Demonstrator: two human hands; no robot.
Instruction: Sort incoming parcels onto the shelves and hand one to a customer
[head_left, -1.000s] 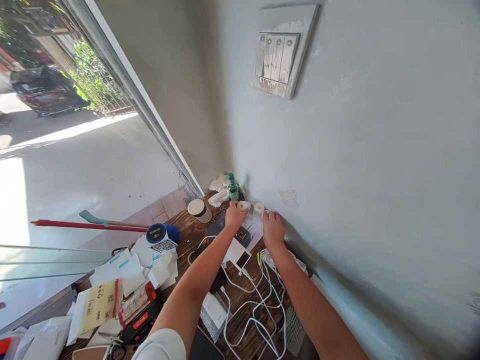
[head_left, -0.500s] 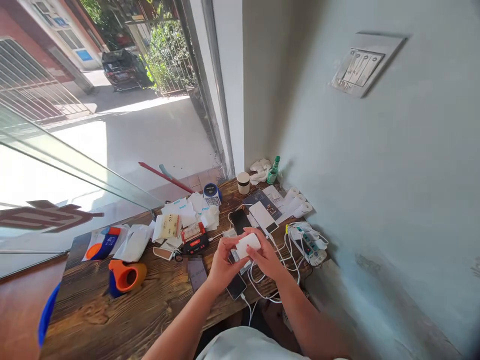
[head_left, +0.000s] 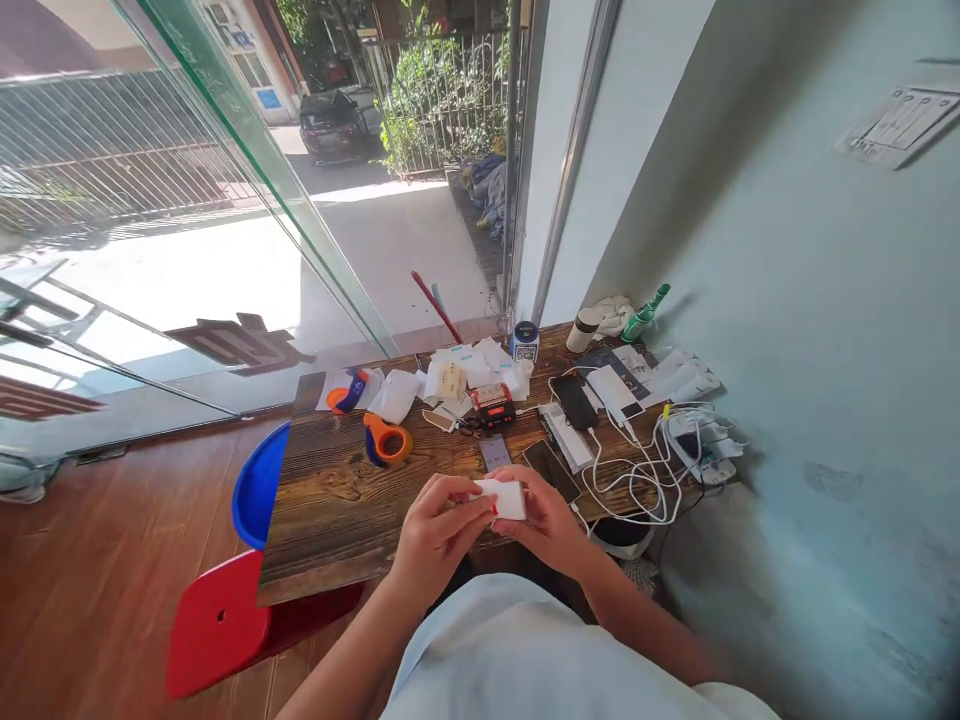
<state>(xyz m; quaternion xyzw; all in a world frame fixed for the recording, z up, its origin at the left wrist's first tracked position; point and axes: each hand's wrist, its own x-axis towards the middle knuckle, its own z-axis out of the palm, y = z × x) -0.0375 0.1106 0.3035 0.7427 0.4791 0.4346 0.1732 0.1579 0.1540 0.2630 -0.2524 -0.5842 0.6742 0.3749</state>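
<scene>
A small white paper roll (head_left: 510, 499) is held between my two hands, above the table's front edge. My left hand (head_left: 442, 525) grips its left end, fingers bent and pressed against it. Around its right end wrap the fingers of my right hand (head_left: 546, 520). A small red spot shows on the roll near my left fingertips. Just beyond my hands lies a phone with a lit screen (head_left: 495, 453), and a dark phone (head_left: 552, 470) with a cable lies to its right. Behind them stands a small black and red printer (head_left: 493, 405).
White cables (head_left: 637, 480) tangle at the right beside a power strip (head_left: 701, 450). A green bottle (head_left: 645, 314) and a white jar (head_left: 583, 330) stand at the back. An orange and blue tape dispenser (head_left: 388, 440) sits left. A red stool (head_left: 217, 625) stands below the table's left end.
The view has turned left and shows more of the table and floor. My hands have drawn back toward my body with the paper roll, which is now turned differently.
</scene>
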